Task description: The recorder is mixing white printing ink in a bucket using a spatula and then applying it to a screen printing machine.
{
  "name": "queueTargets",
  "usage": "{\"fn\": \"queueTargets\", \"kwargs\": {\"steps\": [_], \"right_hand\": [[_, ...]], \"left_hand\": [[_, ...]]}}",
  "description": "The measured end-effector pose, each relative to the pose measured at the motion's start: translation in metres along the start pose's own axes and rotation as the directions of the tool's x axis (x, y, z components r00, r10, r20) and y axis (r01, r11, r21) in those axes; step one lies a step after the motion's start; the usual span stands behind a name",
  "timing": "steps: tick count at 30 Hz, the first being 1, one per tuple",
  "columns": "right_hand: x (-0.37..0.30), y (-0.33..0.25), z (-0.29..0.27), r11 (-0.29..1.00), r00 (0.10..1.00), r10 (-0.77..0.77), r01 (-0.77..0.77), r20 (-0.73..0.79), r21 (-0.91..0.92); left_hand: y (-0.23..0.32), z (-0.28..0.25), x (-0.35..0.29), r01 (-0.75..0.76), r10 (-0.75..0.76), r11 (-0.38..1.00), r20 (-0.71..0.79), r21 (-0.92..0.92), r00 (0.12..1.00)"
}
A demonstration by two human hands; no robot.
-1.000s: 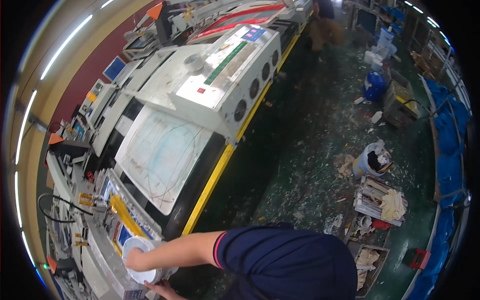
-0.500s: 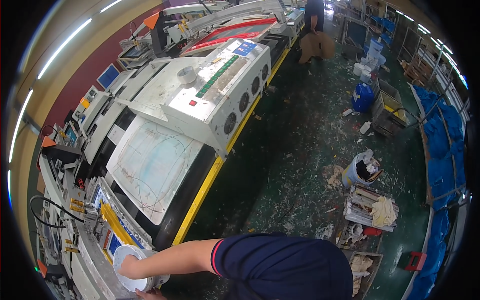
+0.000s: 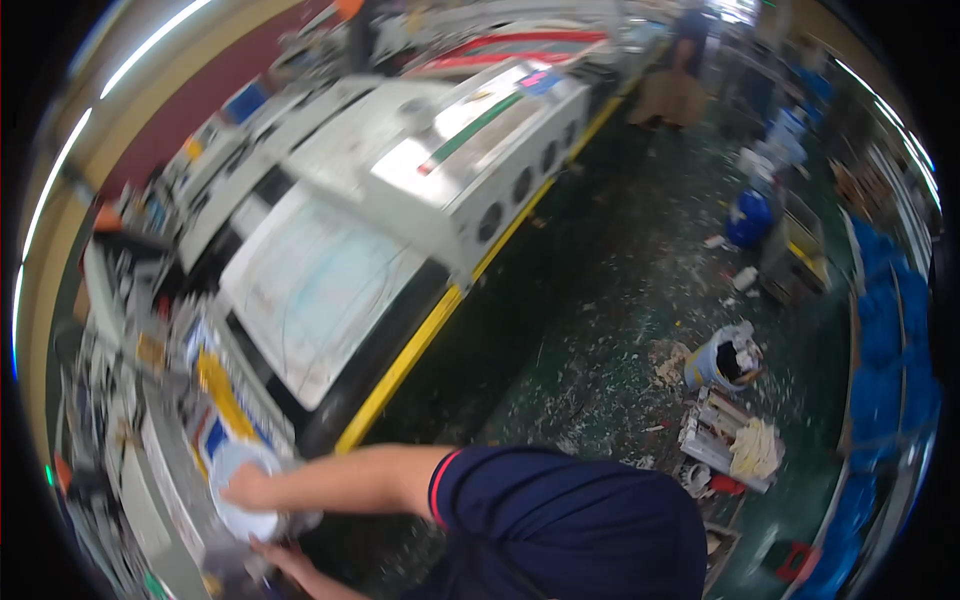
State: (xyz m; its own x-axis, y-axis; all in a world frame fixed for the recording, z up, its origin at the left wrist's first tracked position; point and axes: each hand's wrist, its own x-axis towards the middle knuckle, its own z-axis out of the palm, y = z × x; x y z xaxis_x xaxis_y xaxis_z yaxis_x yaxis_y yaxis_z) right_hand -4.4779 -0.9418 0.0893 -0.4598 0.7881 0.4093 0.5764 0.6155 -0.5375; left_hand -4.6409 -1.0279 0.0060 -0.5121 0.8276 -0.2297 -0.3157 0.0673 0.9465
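A white bucket (image 3: 238, 456) tilts at the lower left, its pale inside facing me, beside a printing frame. My right arm reaches across from the lower right, and my right hand (image 3: 248, 489) is inside the bucket's mouth. Blur and the bucket hide what those fingers do or hold. My left hand (image 3: 284, 560) is at the near lower side of the bucket, its fingers against the wall and closed around it as far as the blur shows. Just beyond the bucket, a yellow bar (image 3: 228, 398) lies over the blue-and-white printing frame (image 3: 262, 420).
A long machine with a white fan-sided housing (image 3: 450, 215) runs away along a yellow edge (image 3: 400, 368). Over the littered green floor stand a waste bucket (image 3: 708, 362), a blue drum (image 3: 748, 218) and a grey bin (image 3: 797, 262). Farther off, another person (image 3: 690, 50) stands by brown cardboard.
The view has shifted and blurred. The bucket's mouth now faces me more, with my right hand still inside it. My left hand shows more fully beside the bucket.
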Motion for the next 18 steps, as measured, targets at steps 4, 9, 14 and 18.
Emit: {"fn": "queueTargets", "kwargs": {"steps": [4, 9, 14, 18], "right_hand": [[-0.001, 0.032, 0.010, 0.993, 0.993, 0.113, -0.113, -0.022, -0.026], [-0.014, -0.019, -0.027, 0.999, 0.997, -0.038, 0.038, 0.072, 0.002], [-0.014, -0.006, -0.042, 1.000, 0.987, 0.001, 0.001, 0.162, -0.007], [0.001, -0.002, -0.040, 1.000, 0.987, 0.012, -0.010, 0.158, -0.009]], "left_hand": [[-0.020, 0.022, 0.016, -0.001, -0.003, 0.997, 0.062, 0.071, 0.998], [-0.002, -0.018, 0.006, 0.046, -0.029, 0.982, -0.091, 0.185, 0.995], [0.000, 0.003, -0.001, 0.003, 0.020, 0.972, -0.095, 0.235, 0.995], [-0.010, -0.009, 0.013, -0.121, 0.159, 0.948, -0.108, 0.296, 0.981]]}}
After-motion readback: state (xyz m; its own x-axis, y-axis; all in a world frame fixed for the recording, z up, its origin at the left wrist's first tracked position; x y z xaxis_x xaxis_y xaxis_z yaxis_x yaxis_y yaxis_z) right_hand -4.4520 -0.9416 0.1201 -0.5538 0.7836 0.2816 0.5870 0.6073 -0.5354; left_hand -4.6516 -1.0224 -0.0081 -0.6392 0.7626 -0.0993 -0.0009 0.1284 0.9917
